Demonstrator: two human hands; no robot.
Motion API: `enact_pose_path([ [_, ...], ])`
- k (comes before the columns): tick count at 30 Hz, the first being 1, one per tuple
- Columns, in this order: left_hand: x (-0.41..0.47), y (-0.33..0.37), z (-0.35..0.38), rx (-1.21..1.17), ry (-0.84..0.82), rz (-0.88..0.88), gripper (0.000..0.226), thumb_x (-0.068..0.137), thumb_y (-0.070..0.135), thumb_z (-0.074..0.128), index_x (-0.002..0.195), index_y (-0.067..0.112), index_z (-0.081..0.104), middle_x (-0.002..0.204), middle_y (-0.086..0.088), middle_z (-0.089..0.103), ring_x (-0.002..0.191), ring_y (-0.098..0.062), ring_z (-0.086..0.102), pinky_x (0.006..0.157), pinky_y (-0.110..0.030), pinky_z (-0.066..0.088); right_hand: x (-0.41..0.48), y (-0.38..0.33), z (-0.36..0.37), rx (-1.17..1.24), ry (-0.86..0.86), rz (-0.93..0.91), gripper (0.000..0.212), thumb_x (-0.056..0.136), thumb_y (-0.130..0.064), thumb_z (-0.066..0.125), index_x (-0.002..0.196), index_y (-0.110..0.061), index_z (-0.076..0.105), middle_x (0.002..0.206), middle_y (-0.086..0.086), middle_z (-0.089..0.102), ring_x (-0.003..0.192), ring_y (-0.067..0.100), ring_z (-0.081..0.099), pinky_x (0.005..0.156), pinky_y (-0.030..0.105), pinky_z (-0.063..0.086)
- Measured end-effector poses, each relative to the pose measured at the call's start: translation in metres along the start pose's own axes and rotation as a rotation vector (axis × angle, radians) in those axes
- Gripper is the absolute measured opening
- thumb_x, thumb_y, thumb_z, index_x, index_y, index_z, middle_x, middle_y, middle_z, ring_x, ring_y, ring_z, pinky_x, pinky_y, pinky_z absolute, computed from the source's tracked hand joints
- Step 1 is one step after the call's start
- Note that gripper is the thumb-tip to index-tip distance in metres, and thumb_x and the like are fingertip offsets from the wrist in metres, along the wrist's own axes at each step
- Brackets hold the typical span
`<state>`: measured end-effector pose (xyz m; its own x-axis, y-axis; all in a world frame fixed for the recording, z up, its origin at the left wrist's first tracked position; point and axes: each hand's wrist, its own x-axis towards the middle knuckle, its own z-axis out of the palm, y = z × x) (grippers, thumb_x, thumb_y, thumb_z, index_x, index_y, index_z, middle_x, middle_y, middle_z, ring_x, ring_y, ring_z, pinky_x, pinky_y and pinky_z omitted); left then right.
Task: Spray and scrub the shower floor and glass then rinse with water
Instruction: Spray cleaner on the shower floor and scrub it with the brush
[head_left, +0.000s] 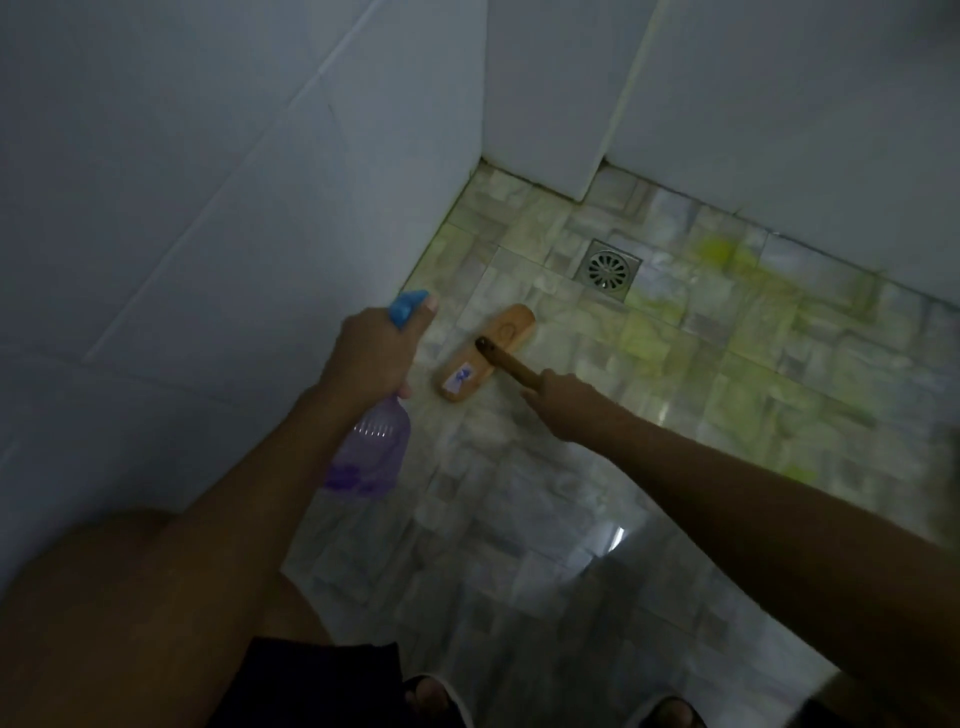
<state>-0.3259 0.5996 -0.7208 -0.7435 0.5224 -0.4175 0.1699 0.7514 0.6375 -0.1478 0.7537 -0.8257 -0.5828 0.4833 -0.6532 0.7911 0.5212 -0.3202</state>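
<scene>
On the shower floor (519, 493), close to the base of the left wall (208, 182), the wooden brush head (485, 358) is lying flat on the tiles. The drain (608, 269) is sitting near it at 1 o'clock. The right hand (563, 397) is gripping the brush handle, fingers wrapped round it. The left hand (371, 353), at 9 o'clock of the brush head, is clamping the neck of the purple spray bottle (371, 452), with a digit lying on its blue trigger head. The hands are working apart. Yellow-green patches (722, 254) are showing at 2 o'clock of the drain. No glass is appearing in view.

Probable hazards:
- The tiles are looking glossy, probably wet. A hard stroke risks sending the sandalled feet (431, 696) sliding.
- One-handed scrubbing is giving weak control, so the head may skid into the wall.
- That digit may fire spray unintentionally.
- Loosened dirt may block the drain.
</scene>
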Motion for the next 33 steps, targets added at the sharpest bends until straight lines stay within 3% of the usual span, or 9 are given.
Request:
enact_pose_path([
  [4, -0.009, 0.003, 0.022, 0.127, -0.096, 0.072, 0.064, 0.093, 0.070, 0.046, 0.087, 0.009, 0.062, 0.073, -0.012, 0.069, 0.042, -0.017, 0.066, 0.052, -0.034, 0.054, -0.020, 0.015, -0.026, 0.118, -0.016, 0.121, 0.041, 0.107, -0.035, 0.034, 0.133, -0.008, 0.051, 0.121, 0.018, 0.057, 0.100, 0.034, 0.062, 0.080, 0.042, 0.055],
  [7, -0.013, 0.006, 0.038, 0.188, -0.153, 0.103, 0.059, 0.093, 0.070, 0.047, 0.090, 0.012, 0.058, 0.075, -0.009, 0.067, 0.047, -0.019, 0.069, 0.047, -0.027, 0.047, -0.027, 0.015, -0.032, 0.386, -0.032, 0.293, 0.037, 0.103, -0.038, 0.040, 0.120, -0.007, 0.052, 0.097, 0.016, 0.062, 0.067, 0.029, 0.065, 0.052, 0.032, 0.054],
  [10, -0.013, 0.012, 0.053, 0.140, -0.191, 0.077, 0.060, 0.091, 0.070, 0.049, 0.085, 0.011, 0.059, 0.076, -0.014, 0.068, 0.049, -0.022, 0.069, 0.048, -0.029, 0.048, -0.044, 0.030, -0.024, 0.605, -0.089, 0.456, 0.027, 0.102, -0.030, 0.046, 0.112, -0.004, 0.047, 0.093, 0.019, 0.061, 0.056, 0.029, 0.065, 0.043, 0.029, 0.051],
  [16, -0.015, 0.041, 0.085, 0.124, -0.231, 0.162, 0.065, 0.088, 0.073, 0.050, 0.091, 0.010, 0.064, 0.079, -0.013, 0.070, 0.049, -0.024, 0.069, 0.056, -0.036, 0.057, -0.110, 0.078, 0.007, 0.490, -0.070, 0.481, 0.037, 0.104, -0.032, 0.036, 0.121, -0.005, 0.054, 0.085, 0.007, 0.056, 0.072, 0.025, 0.057, 0.059, 0.034, 0.049],
  [19, -0.017, 0.051, 0.098, 0.166, -0.269, 0.252, 0.063, 0.090, 0.071, 0.049, 0.088, 0.009, 0.059, 0.078, -0.011, 0.068, 0.051, -0.023, 0.070, 0.045, -0.028, 0.050, -0.115, 0.093, 0.014, 0.428, -0.031, 0.442, 0.043, 0.106, -0.031, 0.033, 0.129, 0.001, 0.052, 0.109, 0.016, 0.058, 0.097, 0.033, 0.058, 0.079, 0.038, 0.047],
  [24, -0.022, 0.062, 0.106, 0.207, -0.295, 0.276, 0.060, 0.091, 0.071, 0.046, 0.086, 0.012, 0.056, 0.075, -0.010, 0.067, 0.049, -0.019, 0.069, 0.037, -0.020, 0.042, -0.043, 0.076, -0.036, 0.664, 0.144, 0.453, 0.042, 0.104, -0.020, 0.036, 0.143, -0.004, 0.041, 0.106, 0.020, 0.054, 0.069, 0.027, 0.051, 0.052, 0.031, 0.042],
  [28, -0.024, 0.066, 0.117, 0.308, -0.294, 0.313, 0.064, 0.090, 0.074, 0.043, 0.091, 0.011, 0.058, 0.077, -0.009, 0.066, 0.058, -0.023, 0.072, 0.055, -0.031, 0.051, -0.028, 0.080, -0.060, 0.698, 0.073, 0.506, 0.028, 0.102, -0.008, 0.034, 0.123, 0.004, 0.049, 0.099, 0.027, 0.057, 0.070, 0.033, 0.056, 0.059, 0.038, 0.049],
  [31, -0.021, 0.068, 0.126, 0.326, -0.299, 0.373, 0.070, 0.089, 0.075, 0.042, 0.092, 0.008, 0.060, 0.080, -0.014, 0.067, 0.067, -0.029, 0.071, 0.065, -0.039, 0.054, -0.076, 0.097, -0.027, 0.594, 0.057, 0.521, 0.031, 0.104, -0.022, 0.039, 0.124, -0.001, 0.052, 0.101, 0.022, 0.059, 0.064, 0.032, 0.058, 0.050, 0.035, 0.048],
  [33, -0.019, 0.070, 0.129, 0.336, -0.312, 0.401, 0.066, 0.093, 0.071, 0.042, 0.089, 0.007, 0.059, 0.076, -0.014, 0.066, 0.068, -0.030, 0.070, 0.064, -0.036, 0.049, -0.116, 0.110, 0.001, 0.534, 0.046, 0.515, 0.040, 0.106, -0.031, 0.036, 0.127, 0.000, 0.052, 0.110, 0.021, 0.060, 0.081, 0.035, 0.063, 0.062, 0.037, 0.052],
])
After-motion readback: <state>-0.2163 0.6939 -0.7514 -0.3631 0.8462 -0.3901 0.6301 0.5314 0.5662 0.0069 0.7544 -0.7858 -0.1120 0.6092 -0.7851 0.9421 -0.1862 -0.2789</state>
